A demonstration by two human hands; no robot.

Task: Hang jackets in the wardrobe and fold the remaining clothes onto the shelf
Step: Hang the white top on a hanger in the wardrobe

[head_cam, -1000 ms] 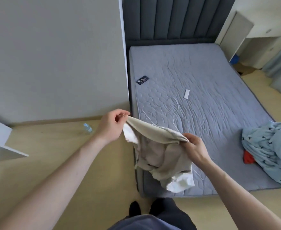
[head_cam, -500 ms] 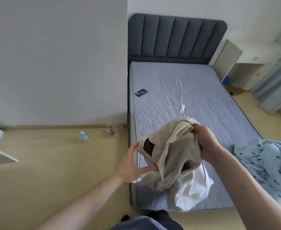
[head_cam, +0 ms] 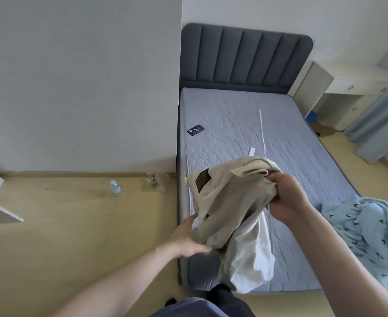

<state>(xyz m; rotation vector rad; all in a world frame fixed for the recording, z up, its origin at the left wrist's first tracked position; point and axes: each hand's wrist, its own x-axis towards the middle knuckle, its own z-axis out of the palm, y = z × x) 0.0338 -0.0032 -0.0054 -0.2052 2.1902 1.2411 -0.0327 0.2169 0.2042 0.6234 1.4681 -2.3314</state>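
A beige garment (head_cam: 227,202) with a dark patch and a white lining hangs bunched over the foot of the bed. My right hand (head_cam: 287,197) grips its upper edge in a fist. My left hand (head_cam: 188,234) is under the lower left of the cloth, fingers extended and touching it; part of the hand is hidden behind the fabric. A light blue patterned garment (head_cam: 362,234) lies crumpled on the bed's right corner.
The grey mattress (head_cam: 234,124) holds a dark phone (head_cam: 196,129), a small white strip (head_cam: 251,151) and a thin white cord. A water bottle (head_cam: 114,187) stands on the wood floor by the wall. A white desk (head_cam: 353,88) and curtain are at the right.
My left hand has slid lower under the garment, and the cloth has swung slightly left. My right hand keeps its grip at the top.
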